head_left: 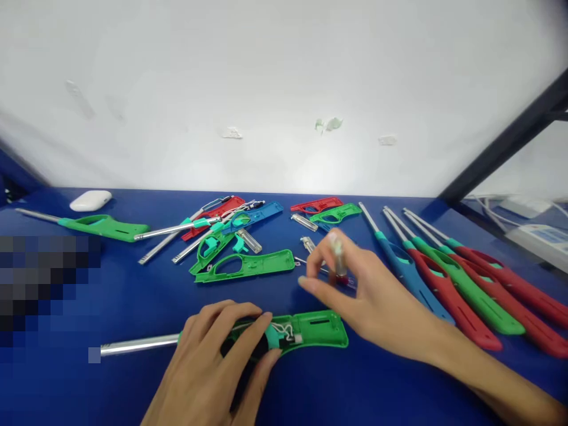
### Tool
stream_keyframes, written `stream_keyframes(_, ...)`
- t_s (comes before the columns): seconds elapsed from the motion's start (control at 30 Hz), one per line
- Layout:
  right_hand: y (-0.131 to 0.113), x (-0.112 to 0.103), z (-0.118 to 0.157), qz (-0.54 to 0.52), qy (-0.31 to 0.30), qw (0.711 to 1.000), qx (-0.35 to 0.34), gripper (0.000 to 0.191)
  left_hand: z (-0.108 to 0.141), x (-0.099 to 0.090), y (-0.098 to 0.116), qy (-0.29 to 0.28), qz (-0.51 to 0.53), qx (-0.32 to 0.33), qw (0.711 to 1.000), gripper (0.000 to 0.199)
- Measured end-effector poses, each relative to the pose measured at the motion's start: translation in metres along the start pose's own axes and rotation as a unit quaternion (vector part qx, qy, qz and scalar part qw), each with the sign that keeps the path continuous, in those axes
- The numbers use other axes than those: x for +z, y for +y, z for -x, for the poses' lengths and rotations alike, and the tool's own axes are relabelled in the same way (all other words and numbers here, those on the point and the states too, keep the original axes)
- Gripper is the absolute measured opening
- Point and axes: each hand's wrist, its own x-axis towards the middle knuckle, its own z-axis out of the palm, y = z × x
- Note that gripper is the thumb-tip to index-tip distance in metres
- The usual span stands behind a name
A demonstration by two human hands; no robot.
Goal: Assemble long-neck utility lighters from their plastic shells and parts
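Note:
My left hand [208, 364] presses down on a partly built green gas lighter [323, 331] lying at the front of the table, fingers wrapped over its middle. Its metal tube [139, 344] points left. White wires [284, 331] and a teal part show in the uncovered casing, whose right end has nothing in it. Above and right of it, my right hand [377, 307] pinches a small clear fuel tank [339, 260], held upright and slightly blurred. Behind my hands lies a loose green casing half [266, 264]. Fingers hide the lighter's trigger area.
Several assembled lighters [461, 284] in blue, red and green lie at the right. Loose casings, tubes [166, 231] and another fuel tank [249, 241] are piled behind. A green lighter [104, 226] and a white case [91, 200] lie at the left, before a white wall [275, 77].

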Motion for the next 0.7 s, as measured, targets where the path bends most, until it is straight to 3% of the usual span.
stream_keyframes(0.13,0.001,0.001,0.004,0.058,-0.152,0.986,-0.025,0.012,-0.005,-0.005,0.003,-0.01,-0.007,0.021,1.0,0.023)
stream_keyframes(0.23,0.006,0.006,0.007,0.074,-0.18,0.98,-0.038,0.005,-0.015,-0.014,0.007,-0.03,-0.029,0.062,0.997,0.04)
stream_keyframes(0.33,0.013,0.011,0.008,0.107,-0.179,0.975,-0.08,0.005,-0.02,-0.018,0.007,-0.055,-0.056,0.081,0.994,0.05)
stream_keyframes(0.5,0.016,0.016,0.006,0.2,-0.164,0.948,-0.185,0.019,-0.011,-0.011,0.003,-0.066,-0.06,0.072,0.993,0.04)
stream_keyframes(0.7,0.008,0.026,0.007,0.324,-0.053,0.883,-0.334,0.039,-0.005,-0.009,0.004,-0.045,-0.014,0.042,0.998,0.032)
